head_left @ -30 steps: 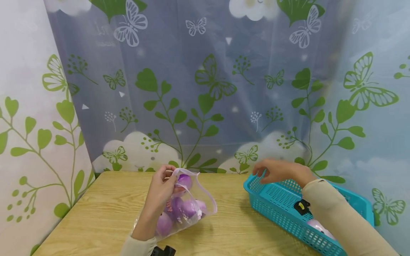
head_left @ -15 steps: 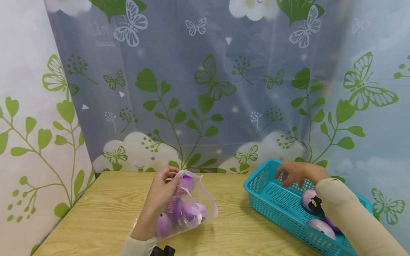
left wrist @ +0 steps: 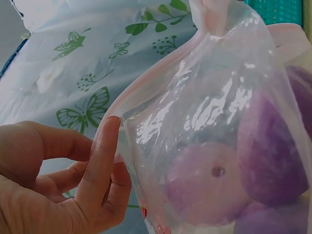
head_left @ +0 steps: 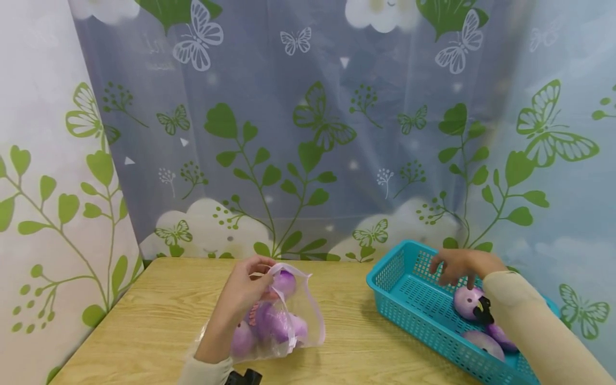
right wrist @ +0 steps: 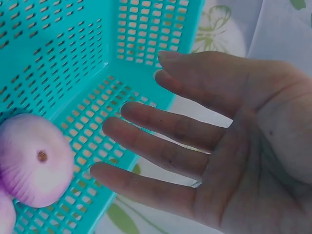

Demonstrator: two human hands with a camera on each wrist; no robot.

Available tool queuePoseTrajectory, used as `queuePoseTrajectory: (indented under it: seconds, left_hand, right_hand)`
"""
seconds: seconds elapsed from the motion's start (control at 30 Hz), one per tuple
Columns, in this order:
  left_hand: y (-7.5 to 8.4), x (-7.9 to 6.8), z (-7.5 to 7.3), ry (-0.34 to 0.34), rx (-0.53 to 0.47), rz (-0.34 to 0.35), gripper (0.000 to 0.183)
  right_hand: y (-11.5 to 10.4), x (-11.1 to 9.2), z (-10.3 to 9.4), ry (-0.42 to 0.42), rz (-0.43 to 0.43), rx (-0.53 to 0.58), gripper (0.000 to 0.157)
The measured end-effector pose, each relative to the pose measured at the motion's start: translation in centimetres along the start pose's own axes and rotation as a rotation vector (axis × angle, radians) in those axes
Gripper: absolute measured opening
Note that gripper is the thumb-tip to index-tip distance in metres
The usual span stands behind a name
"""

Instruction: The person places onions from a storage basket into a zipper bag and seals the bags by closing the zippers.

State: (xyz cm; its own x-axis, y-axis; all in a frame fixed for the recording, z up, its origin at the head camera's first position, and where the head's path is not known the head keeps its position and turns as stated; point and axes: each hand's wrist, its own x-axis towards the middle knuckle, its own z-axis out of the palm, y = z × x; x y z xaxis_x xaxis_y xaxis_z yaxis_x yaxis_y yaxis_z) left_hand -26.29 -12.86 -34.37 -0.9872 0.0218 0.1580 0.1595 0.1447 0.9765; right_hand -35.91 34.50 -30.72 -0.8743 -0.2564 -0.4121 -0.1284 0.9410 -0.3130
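Note:
My left hand [head_left: 243, 289] pinches the rim of a clear zip bag [left wrist: 161, 131] with a pale pink edge. Its mouth gapes toward the right, and several purple onions [head_left: 271, 321] show through the plastic. My right hand [head_left: 459, 264] hovers over a turquoise perforated basket [head_left: 409, 318], its fingers spread and holding nothing in the right wrist view. Below that hand, a pale purple onion [head_left: 466, 302] with a brown root spot lies in the basket. Nearer me are another pale onion [head_left: 483, 342] and a darker purple one [head_left: 500, 337], partly hidden by the sleeve.
The wooden table [head_left: 346, 305] carries the bag at left centre and the basket at right. A printed curtain [head_left: 269, 133] with leaves and butterflies hangs behind the table. The basket's raised walls surround the onions inside it.
My right hand has moved right and slightly down over the basket, uncovering onions that the arm hid. My left hand and the bag's rim have shifted slightly down and right.

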Motion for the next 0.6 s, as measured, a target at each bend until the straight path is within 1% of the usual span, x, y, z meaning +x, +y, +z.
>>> queuePoseTrajectory:
  seconds: [0.33,0.47,0.6]
  left_hand:
    - [-0.1,-0.1,0.2,-0.007,0.028,-0.006,0.022]
    - [-0.1,-0.1,0.3,-0.007,0.030,-0.013,0.022]
    - [-0.1,-0.1,0.3,-0.007,0.033,-0.016,0.021]
  right_hand:
    - [3.4,0.2,0.3,0.080,0.059,-0.001,0.038]
    - [4.9,0.6,0.7,0.102,0.047,0.027,0.039]
    - [6.1,1.0,1.0,0.157,0.026,0.046,0.041]
